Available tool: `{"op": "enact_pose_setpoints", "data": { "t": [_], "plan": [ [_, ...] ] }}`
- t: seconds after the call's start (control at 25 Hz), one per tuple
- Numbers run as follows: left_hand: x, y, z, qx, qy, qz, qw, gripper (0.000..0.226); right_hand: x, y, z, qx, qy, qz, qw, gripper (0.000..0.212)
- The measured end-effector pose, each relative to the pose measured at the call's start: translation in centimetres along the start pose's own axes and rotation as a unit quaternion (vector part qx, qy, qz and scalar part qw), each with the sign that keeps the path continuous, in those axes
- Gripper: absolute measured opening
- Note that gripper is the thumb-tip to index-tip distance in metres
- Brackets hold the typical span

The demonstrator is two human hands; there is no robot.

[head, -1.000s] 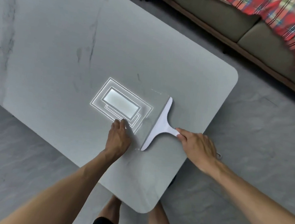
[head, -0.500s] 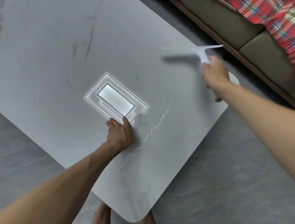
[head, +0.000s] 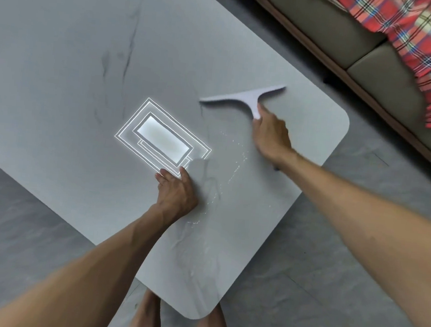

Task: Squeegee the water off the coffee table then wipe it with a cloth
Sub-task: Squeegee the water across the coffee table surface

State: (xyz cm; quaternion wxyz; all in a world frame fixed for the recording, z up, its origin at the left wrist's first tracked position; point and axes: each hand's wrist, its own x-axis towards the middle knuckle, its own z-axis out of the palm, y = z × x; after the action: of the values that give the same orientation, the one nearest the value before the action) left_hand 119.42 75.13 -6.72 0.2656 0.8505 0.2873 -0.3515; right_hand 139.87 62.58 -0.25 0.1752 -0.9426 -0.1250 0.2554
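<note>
The grey marble-look coffee table fills the upper left. My right hand grips the handle of a white T-shaped squeegee, whose blade lies across the table near its far right side. A trail of water droplets glints on the surface between my hands, running toward me. My left hand rests flat on the table, fingers pointing away, just below a bright reflection of a ceiling light. No cloth is in view.
A sofa with a wooden base runs along the top right, a red plaid blanket draped over it. Grey tiled floor surrounds the table. My bare feet stand at the table's near rounded corner.
My right hand lifted the squeegee from beside my left hand, swung it to the table's far side, and now has the blade back down on the surface. A droplet line shows where the blade stopped.
</note>
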Motion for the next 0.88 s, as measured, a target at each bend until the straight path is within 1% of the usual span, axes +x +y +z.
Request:
{"op": "enact_pose_setpoints", "data": {
  "t": [0.08,0.32,0.44,0.52,0.6,0.64,0.72,0.8,0.88],
  "plan": [
    [-0.1,0.1,-0.3,0.004,-0.012,-0.001,1.0,0.067,-3.9,2.8,0.8,-0.01,-0.027,-0.022,0.999,0.048],
    [-0.1,0.2,-0.8,0.02,-0.04,-0.005,0.999,0.07,-15.7,8.8,1.0,-0.057,-0.081,-0.008,0.995,0.05],
    [0.0,0.1,-1.1,0.018,-0.051,-0.007,0.998,0.073,-18.7,9.5,0.1,-0.047,-0.074,0.007,0.996,0.048],
    [-0.2,0.1,-1.4,0.02,-0.057,-0.003,0.998,0.076,-17.2,9.2,-1.5,0.015,-0.036,0.043,0.998,0.045],
    [-0.5,0.2,-1.7,0.027,-0.062,-0.001,0.998,0.079,-13.1,9.1,-3.3,0.072,0.021,0.089,0.993,0.038],
    [-0.4,0.1,-1.7,0.032,-0.054,0.0,0.998,0.077,-10.3,9.3,-4.2,0.072,0.054,0.113,0.99,0.035],
    [-0.3,-0.1,-1.7,0.037,-0.034,0.003,0.999,0.068,-5.3,9.6,-5.7,0.057,0.1,0.176,0.978,0.038],
    [0.3,-0.9,-1.4,0.043,-0.013,0.011,0.999,0.057,-2.4,9.4,-5.8,0.076,0.099,0.249,0.96,0.043],
    [0.4,-1.9,-1.2,0.031,-0.012,0.011,0.999,0.046,-1.8,8.8,-4.3,0.084,0.082,0.285,0.951,0.039]
  ]
}}
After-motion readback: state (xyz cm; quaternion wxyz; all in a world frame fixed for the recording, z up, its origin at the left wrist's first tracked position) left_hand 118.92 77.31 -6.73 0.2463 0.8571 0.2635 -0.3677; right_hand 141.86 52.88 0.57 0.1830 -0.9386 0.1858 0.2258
